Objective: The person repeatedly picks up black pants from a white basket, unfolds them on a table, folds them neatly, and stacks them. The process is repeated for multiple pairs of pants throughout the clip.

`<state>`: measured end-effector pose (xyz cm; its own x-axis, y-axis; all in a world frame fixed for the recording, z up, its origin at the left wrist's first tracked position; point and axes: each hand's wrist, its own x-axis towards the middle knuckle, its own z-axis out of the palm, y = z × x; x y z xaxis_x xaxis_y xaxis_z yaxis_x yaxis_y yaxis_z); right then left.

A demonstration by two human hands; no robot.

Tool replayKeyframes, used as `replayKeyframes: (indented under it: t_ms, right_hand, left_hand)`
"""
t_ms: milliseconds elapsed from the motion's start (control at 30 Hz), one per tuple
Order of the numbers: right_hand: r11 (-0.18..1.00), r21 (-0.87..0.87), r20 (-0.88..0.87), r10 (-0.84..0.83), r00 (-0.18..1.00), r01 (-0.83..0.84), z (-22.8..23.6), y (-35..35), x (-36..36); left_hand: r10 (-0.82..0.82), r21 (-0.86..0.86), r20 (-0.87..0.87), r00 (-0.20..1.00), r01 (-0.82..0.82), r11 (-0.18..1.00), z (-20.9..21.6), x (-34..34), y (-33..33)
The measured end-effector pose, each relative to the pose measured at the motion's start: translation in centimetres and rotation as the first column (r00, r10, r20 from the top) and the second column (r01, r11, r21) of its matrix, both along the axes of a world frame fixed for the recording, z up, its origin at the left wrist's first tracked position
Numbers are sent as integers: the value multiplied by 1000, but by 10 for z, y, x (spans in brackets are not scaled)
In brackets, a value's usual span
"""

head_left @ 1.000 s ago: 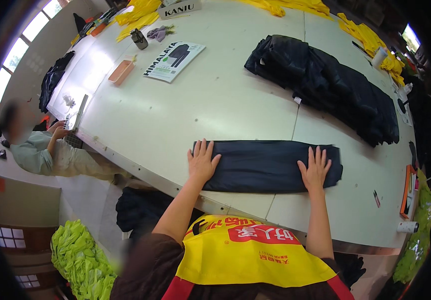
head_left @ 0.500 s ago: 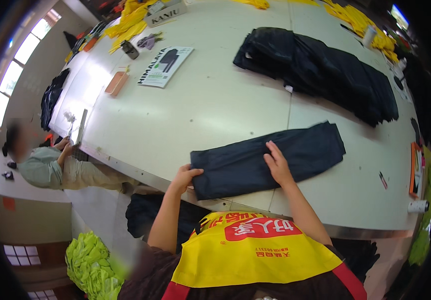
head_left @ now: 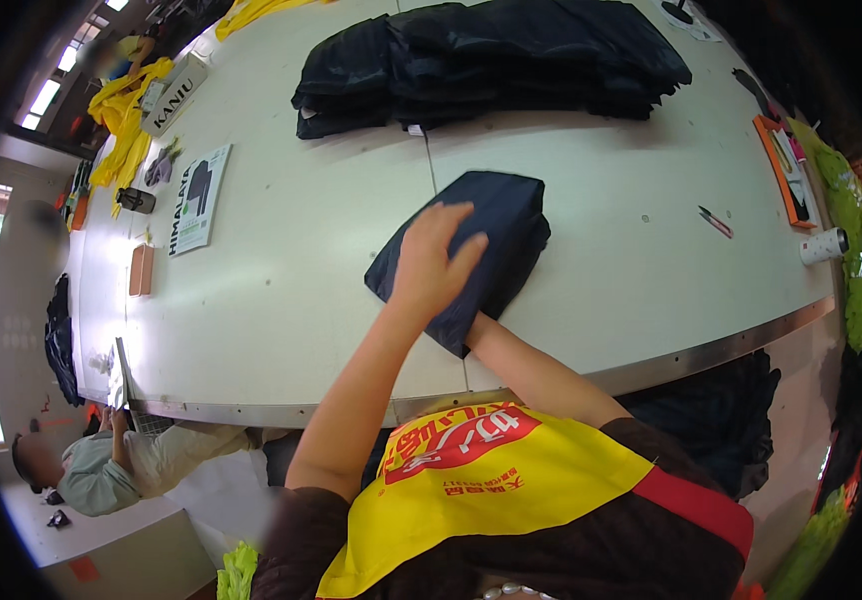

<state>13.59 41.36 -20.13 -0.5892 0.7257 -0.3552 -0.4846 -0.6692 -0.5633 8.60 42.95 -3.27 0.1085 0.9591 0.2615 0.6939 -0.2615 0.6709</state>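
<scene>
A dark navy folded garment (head_left: 506, 210) lies at a slant on the white table in front of me, folded into a shorter bundle. My left hand (head_left: 436, 255) is on its upper face, fingers apart and thumb spread to the right. From the lower right, my right forearm reaches the garment's near side. The cloth covers my right hand (head_left: 481, 333) beyond the wrist, so its fingers are hidden.
A stack of dark folded garments (head_left: 491, 65) lies at the far side of the table (head_left: 291, 300). Left are a magazine (head_left: 199, 200), a dark bottle (head_left: 136, 200) and a tan box (head_left: 141, 270). Right are a pen (head_left: 716, 221), an orange tray (head_left: 784, 170) and a white roll (head_left: 824, 246). A seated person (head_left: 111, 470) is at left.
The long flat garment has been folded over into a shorter bundle. My left hand moved from its left end onto its top; my right hand went from on top to underneath. The view turned right.
</scene>
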Motion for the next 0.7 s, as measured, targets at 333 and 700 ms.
replayKeyframes:
  t_ms: [333, 700]
  right_hand:
    - [386, 696, 706, -215, 675, -605, 12, 4, 76]
    - [717, 215, 966, -54, 254, -664, 133, 131, 192]
  left_hand:
    - [-156, -116, -68, 985, 147, 982, -63, -7, -19]
    - [-289, -14, -510, 810, 328, 945, -80, 21, -41]
